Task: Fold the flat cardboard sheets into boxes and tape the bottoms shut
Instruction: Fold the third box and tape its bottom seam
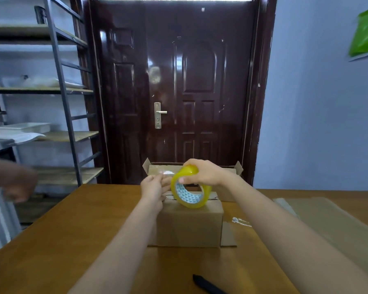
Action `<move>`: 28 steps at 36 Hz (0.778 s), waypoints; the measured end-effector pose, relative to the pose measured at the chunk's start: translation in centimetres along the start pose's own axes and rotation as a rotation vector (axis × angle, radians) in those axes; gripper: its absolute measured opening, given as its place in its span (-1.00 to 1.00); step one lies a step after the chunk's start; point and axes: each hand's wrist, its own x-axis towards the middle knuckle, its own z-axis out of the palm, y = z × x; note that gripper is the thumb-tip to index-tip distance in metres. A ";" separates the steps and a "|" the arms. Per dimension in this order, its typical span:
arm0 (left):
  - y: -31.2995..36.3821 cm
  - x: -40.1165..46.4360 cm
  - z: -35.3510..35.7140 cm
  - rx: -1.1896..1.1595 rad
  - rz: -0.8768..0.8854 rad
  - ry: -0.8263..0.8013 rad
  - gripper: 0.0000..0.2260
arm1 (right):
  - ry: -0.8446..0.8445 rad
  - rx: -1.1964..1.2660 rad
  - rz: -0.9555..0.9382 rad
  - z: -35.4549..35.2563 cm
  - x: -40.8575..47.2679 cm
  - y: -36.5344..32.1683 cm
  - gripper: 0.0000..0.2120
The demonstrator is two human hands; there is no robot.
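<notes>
While tape comes off the roll:
Right hand point(204, 172) grips roll point(190, 187); left hand point(154, 186) pinches tape end above box point(189, 221).

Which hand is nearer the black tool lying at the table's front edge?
Right. The right hand grips the tape roll above the box, beyond the black tool; the left hand sits farther left.

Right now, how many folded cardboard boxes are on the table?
2: one box under the hands, a second box behind it near the door, partly hidden; more could be hidden.
</notes>
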 end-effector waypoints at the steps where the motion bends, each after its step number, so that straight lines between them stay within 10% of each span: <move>1: 0.0 0.2 -0.2 0.002 -0.013 -0.003 -0.86 | 0.004 0.046 0.004 0.0 -0.3 0.4 -0.52; 14: -0.5 1.4 -1.4 0.034 0.022 -0.002 -0.79 | 0.134 -0.018 -0.059 -0.8 -2.0 0.9 -0.53; 24: -0.9 1.3 -1.3 0.065 0.065 0.033 -0.86 | -0.097 -1.191 0.062 -2.6 -2.3 -0.6 -0.49; 28: -0.8 0.6 -0.3 0.067 0.087 0.017 -0.81 | -0.019 -1.087 0.078 -3.7 -2.9 0.7 -0.57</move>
